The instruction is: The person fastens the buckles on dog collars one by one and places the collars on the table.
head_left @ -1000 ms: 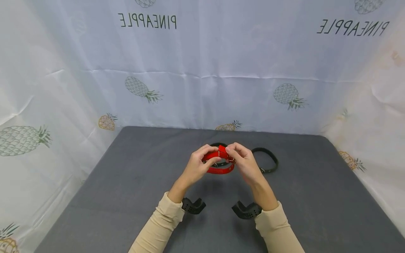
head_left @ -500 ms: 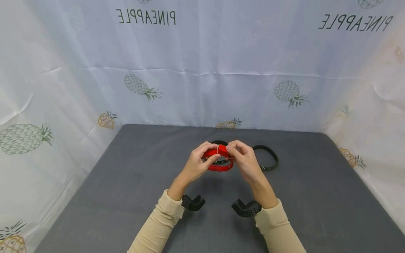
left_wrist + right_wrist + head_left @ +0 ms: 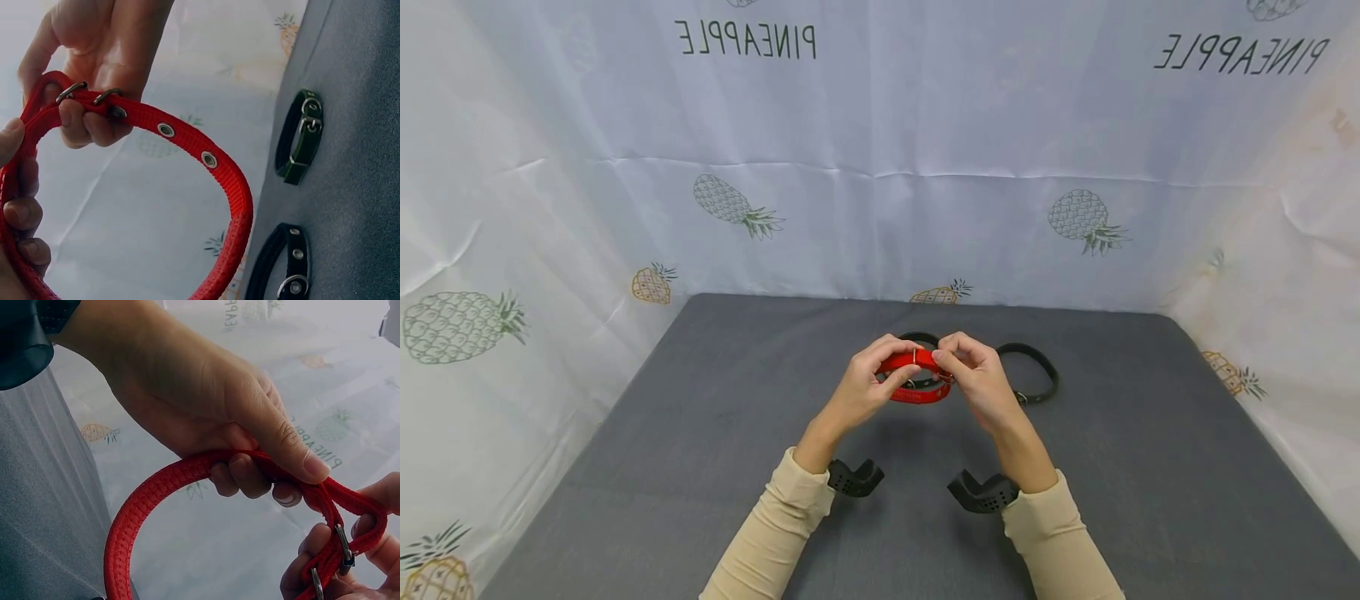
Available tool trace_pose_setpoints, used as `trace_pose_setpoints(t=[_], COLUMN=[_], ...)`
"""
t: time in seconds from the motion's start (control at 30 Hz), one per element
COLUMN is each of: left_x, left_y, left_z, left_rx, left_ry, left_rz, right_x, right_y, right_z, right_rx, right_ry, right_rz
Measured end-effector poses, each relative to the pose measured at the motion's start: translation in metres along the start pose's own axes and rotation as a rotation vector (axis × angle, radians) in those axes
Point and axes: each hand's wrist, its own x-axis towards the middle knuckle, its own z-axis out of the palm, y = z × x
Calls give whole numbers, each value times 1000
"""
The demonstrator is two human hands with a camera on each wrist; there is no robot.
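A red pet collar (image 3: 919, 394) is held up above the table between both hands. My left hand (image 3: 867, 385) pinches its band between thumb and fingers. At the buckle (image 3: 70, 92), my right hand (image 3: 983, 385) pinches the collar with thumb and fingertips. In the left wrist view, the strap bends into a small loop by the buckle, and metal eyelets (image 3: 165, 130) show along the band. Seen from the right wrist, the left thumb presses on the strap close to the loop, while the right fingers lie around the buckle. Part of the strap is hidden by fingers.
Two dark collars lie on the grey table (image 3: 737, 400): a dark green one (image 3: 306, 140) and a black one (image 3: 297, 250). In the head view, one is partly hidden behind the red collar. White pineapple-print curtains (image 3: 880, 233) enclose the back and sides.
The raised part of the red strap between the hands has flattened and lowered slightly. Both hands keep their hold and have hardly moved. The head view has tilted a little.
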Motion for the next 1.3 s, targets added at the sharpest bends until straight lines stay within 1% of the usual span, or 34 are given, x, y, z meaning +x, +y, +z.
trace_pose_setpoints(t=[0.3,0.47,0.83,0.9,1.07,1.13,1.3], left_x=[0,0,-1,-1,-1,-1,-1], left_y=[-2,-2,0,0,-1,-1,-1], left_z=[-2,-3,-2,-2,-2,-2,-4], left_rx=[7,10,5,2,-10,-18,-51], left_ry=[-23,-41,-54,-60,-65,-61,-51], left_rz=[-17,-19,-26,-39,-59,-56,-59], right_x=[1,1,-1,-1,0,0,2], right_y=[6,6,4,3,3,3,3], right_z=[-3,-4,-3,-3,-7,-10,-19], right_rx=[-10,-27,-60,-67,-83,-105,-127], right_ry=[-35,-52,-55,-55,-66,-86,-177], right_rz=[-12,-14,37,50,132,170,230])
